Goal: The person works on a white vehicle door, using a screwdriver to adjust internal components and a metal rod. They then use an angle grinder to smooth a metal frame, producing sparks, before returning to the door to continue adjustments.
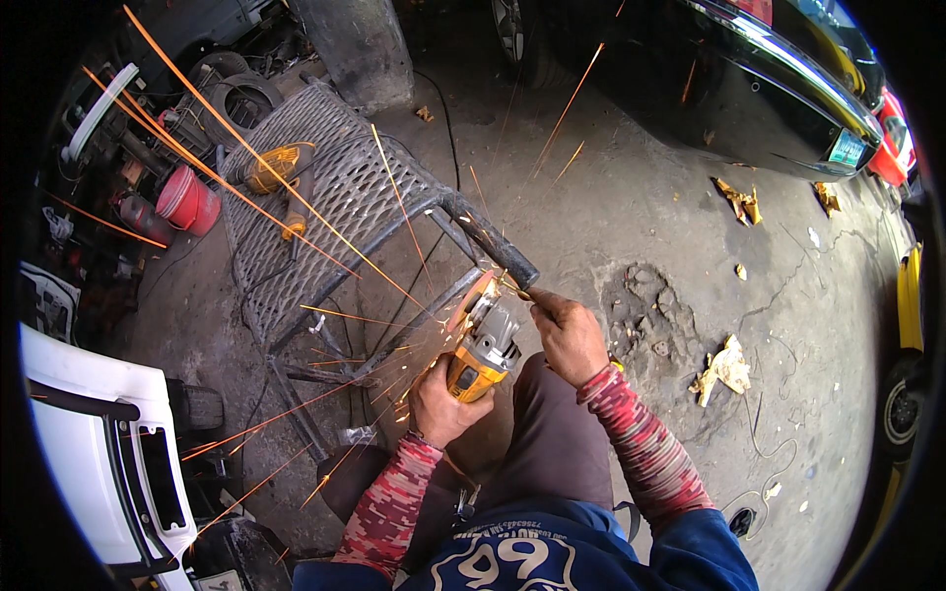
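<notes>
My left hand (445, 402) is wrapped round the body of a yellow and grey angle grinder (485, 353). Its reddish-brown disc (469, 300) faces the metal stand, and orange sparks fly off it, mostly to the left and upward. Beside the disc, my right hand (570, 337) pinches a small, thin metal piece (510, 286); its exact kind is too small to tell. The piece meets the disc's edge close to the round tube end (520, 268) of the stand. Both forearms wear red patterned sleeves.
The metal stand (345, 148) has a mesh top, where a second yellow power tool (280, 169) lies. A red bucket (188, 201) stands left of it. A white car panel (89, 394) is at lower left, a black car (729, 89) at upper right. Crumpled paper (724, 369) litters the floor.
</notes>
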Tool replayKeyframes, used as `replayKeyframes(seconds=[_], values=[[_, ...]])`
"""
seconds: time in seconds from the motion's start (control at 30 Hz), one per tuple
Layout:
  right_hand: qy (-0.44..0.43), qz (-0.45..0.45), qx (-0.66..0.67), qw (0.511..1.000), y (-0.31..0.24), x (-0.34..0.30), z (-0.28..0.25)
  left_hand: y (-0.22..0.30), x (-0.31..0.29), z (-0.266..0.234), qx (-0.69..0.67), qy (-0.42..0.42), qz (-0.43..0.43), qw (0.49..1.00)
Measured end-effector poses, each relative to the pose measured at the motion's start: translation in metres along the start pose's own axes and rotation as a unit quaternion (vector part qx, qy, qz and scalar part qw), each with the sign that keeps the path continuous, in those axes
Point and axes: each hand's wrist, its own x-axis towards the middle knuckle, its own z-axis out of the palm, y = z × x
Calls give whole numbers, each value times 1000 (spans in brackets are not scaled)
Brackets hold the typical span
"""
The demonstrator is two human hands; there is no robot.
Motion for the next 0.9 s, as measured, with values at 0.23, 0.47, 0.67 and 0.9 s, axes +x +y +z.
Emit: replayKeyframes(seconds=[0.23,0.47,0.67,0.9], values=[[0,1,-7,1000,-1,0,-1,-2,0,0,31,-1,11,999],[21,-40,-13,999,2,0,2,5,1,-3,13,-4,7,1000],[23,-30,-9,999,2,-2,5,4,1,0,-1,15,28,999],[20,-26,-11,999,2,-3,7,-1,0,2,17,7,23,1000]])
